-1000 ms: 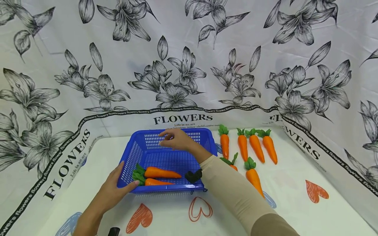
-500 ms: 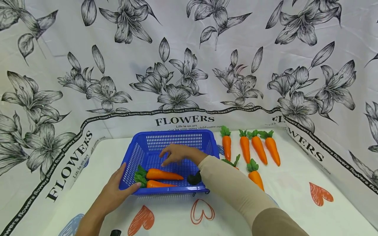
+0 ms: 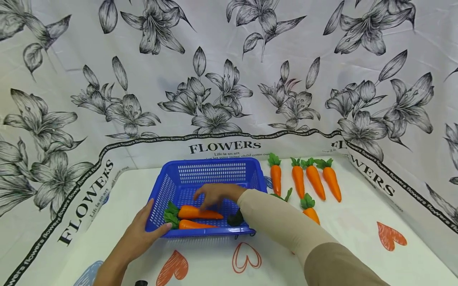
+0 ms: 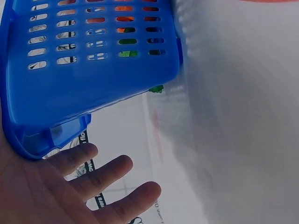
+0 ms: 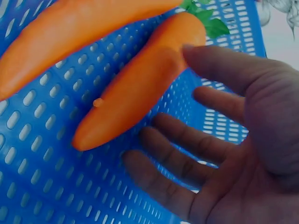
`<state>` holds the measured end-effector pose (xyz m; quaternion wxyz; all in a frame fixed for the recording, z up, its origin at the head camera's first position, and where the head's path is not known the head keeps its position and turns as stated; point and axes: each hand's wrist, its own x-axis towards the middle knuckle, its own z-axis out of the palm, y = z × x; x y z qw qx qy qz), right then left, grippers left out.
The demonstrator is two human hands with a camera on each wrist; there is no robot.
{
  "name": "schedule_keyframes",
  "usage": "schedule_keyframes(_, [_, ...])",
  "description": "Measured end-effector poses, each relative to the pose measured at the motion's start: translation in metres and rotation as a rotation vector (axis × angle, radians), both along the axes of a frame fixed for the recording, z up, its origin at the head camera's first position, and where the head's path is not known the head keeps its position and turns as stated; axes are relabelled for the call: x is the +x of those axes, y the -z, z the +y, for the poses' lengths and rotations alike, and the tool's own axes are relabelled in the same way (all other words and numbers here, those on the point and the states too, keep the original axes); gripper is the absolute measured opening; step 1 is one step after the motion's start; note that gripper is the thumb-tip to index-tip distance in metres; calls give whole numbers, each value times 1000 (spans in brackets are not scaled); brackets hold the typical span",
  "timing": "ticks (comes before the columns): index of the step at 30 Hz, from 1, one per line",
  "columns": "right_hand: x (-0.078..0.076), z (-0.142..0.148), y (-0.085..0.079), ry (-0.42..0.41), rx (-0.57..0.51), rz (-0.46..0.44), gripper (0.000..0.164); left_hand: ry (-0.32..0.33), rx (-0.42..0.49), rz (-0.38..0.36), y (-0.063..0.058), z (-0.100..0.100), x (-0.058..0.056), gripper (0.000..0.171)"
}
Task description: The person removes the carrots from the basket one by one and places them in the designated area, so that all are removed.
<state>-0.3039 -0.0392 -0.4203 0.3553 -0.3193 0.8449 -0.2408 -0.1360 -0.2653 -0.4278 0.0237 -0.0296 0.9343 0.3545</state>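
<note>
The blue perforated basket [image 3: 211, 162] stands on the white table with two orange carrots inside, their green tops to the left. My left hand [image 3: 143, 230] rests against its left front corner, thumb along the rim; the left wrist view shows the other fingers straight and spread outside the basket wall [image 4: 93, 88]. Inside the basket, my right hand [image 3: 216, 194] is lowered over the rear carrot [image 3: 189, 212]. In the right wrist view its fingers are spread around that carrot [image 5: 140, 88], the thumb at its thick end. The front carrot [image 3: 195, 225] lies alongside.
Several more carrots lie right of the basket, including a row at the back [image 3: 297, 180] and one nearer carrot [image 3: 312, 215]; another is mostly hidden by my right sleeve. A black object [image 3: 235, 218] shows under my right wrist. A flower-printed cloth [image 3: 222, 91] surrounds the table.
My right hand has come down from above the basket's back rim to the rear carrot, its fingers spreading. The left hand keeps its place at the corner. The view has shifted slightly.
</note>
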Motion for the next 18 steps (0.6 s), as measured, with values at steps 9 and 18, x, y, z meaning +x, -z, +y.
schedule_keyframes(9, [7, -1, 0, -41, 36, 35, 46, 10, -3, 19, -3, 1, 2, 106])
schedule_keyframes(18, [9, -4, -1, -53, 59, 37, 34, 0, -5, 1, -1, 1, 2, 107])
